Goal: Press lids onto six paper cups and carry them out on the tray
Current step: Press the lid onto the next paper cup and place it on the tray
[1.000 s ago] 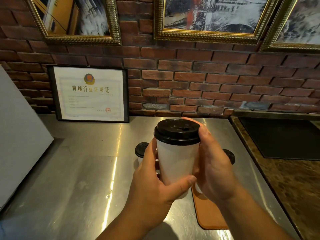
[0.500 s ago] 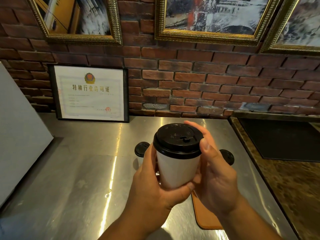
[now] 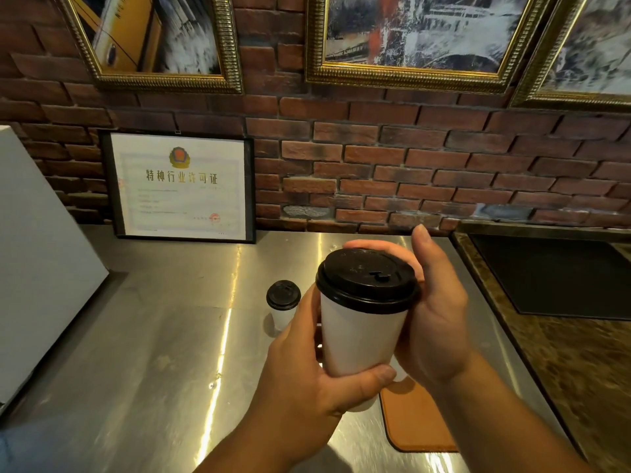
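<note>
- Framed certificate (image 3: 181, 186), leaning on the brick wall (image 3: 444, 158) at the far left of the counter (image 3: 153, 336): we read the gold heading 特种行业许可证 beneath a round emblem. A red seal sits low on the sheet, and the small print is too fine to read.
- Yellow picture (image 3: 153, 32) in a gold frame, far left on the wall: it carries some lettering, too blurred for us to make out.
- Paper cup (image 3: 358, 339), plain white: we see it held upright off the counter, between the two hands at the middle of the scene.
- Black lid (image 3: 367, 279): it sits on the cup's rim with its sip tab toward the right.
- Left hand (image 3: 307, 380): it grasps the lower body of the cup, the thumb laid across the near side and the fingers wrapped round the far side.
- Right hand (image 3: 433, 319): its palm is against the cup's right side and its fingers curl round the far edge of the lid. One digit stands up clear.
- Second cup (image 3: 282, 303), already lidded: it stands on the counter just left of the held cup.
- Brown tray (image 3: 416, 421): it lies on the counter, near and right, partly hidden by the hands.
</note>
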`<state>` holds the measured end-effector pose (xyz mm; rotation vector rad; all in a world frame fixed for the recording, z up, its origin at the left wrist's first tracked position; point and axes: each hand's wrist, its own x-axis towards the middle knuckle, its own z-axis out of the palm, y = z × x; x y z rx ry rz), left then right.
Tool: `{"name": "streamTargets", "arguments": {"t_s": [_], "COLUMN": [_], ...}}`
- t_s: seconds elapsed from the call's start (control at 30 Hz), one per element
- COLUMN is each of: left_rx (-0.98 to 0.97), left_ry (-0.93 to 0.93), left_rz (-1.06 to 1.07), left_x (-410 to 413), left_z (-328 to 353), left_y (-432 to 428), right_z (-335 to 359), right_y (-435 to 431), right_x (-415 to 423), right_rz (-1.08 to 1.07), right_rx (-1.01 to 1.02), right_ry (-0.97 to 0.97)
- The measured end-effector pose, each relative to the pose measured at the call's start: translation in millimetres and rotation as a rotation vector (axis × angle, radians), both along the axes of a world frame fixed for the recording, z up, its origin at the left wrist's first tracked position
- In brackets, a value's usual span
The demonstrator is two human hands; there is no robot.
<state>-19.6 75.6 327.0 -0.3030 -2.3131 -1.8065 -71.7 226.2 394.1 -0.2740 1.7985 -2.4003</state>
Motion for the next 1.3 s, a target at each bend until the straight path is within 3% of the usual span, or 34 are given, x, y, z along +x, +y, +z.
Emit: {"name": "streamTargets", "arguments": {"t_s": [0.33, 0.5, 0.77, 1.3], "left_rx": [0.012, 0.011, 0.008, 0.033], "left_ry": [0.004, -0.007, 0.029, 0.033], "left_rz": [-0.029, -0.001, 0.063, 0.089], "left_x": [2.8, 6.1, 6.2, 7.9], "left_z": [-3.5, -5.6, 1.8, 6.8], "left_y": [3.7, 6.5, 7.0, 14.6], "right_z": [6.5, 7.7, -0.4, -6.7], "right_y": [-7.7, -1.1, 4.3, 1.8], "right_x": [12.5, 17.6, 28.6, 33.5], "right_rz": [-0.039, -0.027, 0.009, -0.071], "right_rx": [-0.121, -0.071, 0.043, 0.01], "right_ry": [-0.086, -0.118, 0.001, 0.047]}}
